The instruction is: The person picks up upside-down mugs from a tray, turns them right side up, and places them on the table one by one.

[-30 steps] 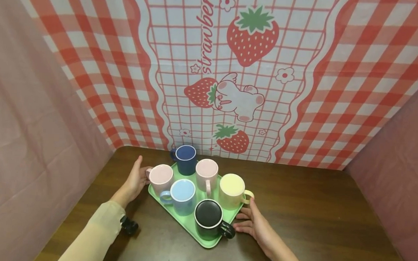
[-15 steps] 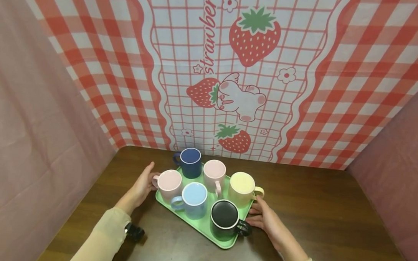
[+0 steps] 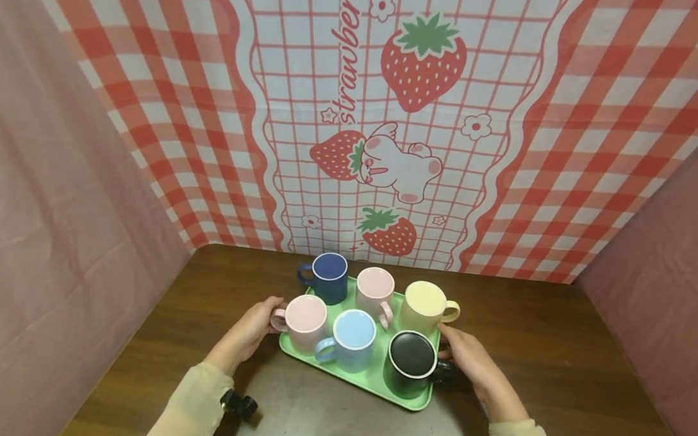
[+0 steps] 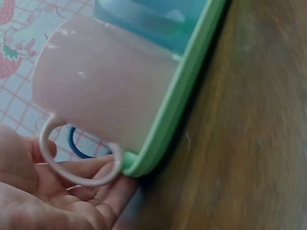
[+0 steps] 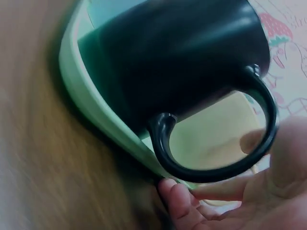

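A light green tray [image 3: 373,382] carries several upright mugs: a dark blue mug [image 3: 331,288], a pink mug [image 3: 370,301] and a yellow mug [image 3: 420,315] along the back, and a second pink mug [image 3: 306,329], a light blue mug [image 3: 353,353] and a black mug [image 3: 405,379] in front. My left hand [image 3: 255,330] grips the tray's left corner, its fingers passing behind the front pink mug's handle [image 4: 79,179]. At the right end, my right hand [image 3: 475,360] holds the rim, with its fingertips [image 5: 180,199] at the edge below the black mug's handle [image 5: 216,175].
Brown wooden table [image 3: 552,360] lies beneath the tray. Behind it hangs a red-and-white strawberry cloth [image 3: 391,174], close to the dark blue mug. Pink curtains [image 3: 65,234] flank both sides. Small black devices [image 3: 238,405] sit at the wrists.
The tray and its mugs have shifted right and turned, so its long front edge lies more nearly level. Both hands have moved right with it, and the left hand's thumb has come down.
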Available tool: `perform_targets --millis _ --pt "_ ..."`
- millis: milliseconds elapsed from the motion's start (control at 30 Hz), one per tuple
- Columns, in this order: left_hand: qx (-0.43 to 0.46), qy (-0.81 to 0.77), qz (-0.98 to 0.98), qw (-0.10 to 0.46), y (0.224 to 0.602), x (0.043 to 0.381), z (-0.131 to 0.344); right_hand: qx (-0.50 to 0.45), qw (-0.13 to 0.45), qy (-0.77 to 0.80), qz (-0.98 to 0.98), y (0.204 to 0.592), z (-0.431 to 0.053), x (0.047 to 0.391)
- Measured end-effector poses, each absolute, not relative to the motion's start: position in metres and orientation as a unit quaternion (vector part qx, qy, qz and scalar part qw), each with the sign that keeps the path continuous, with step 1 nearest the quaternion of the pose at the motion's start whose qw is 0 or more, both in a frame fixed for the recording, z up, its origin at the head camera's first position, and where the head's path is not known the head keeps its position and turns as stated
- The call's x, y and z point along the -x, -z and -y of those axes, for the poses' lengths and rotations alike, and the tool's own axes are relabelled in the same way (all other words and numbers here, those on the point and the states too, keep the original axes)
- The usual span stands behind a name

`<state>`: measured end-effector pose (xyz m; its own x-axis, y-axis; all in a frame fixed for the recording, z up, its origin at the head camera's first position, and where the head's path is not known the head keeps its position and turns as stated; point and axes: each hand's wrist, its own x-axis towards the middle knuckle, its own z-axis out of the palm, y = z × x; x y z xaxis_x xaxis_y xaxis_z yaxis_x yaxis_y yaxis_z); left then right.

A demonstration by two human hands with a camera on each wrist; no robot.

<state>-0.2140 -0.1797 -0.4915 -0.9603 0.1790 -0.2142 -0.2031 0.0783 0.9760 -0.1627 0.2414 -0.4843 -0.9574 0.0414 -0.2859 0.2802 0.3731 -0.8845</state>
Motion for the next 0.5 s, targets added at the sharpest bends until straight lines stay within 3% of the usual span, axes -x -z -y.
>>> perform_targets --millis 500 --pt "0.017 -0.593 -0.792 0.144 0.494 0.201 0.148 -0.078 0.122 0.552 -0.821 0.486 -0.287 0.171"
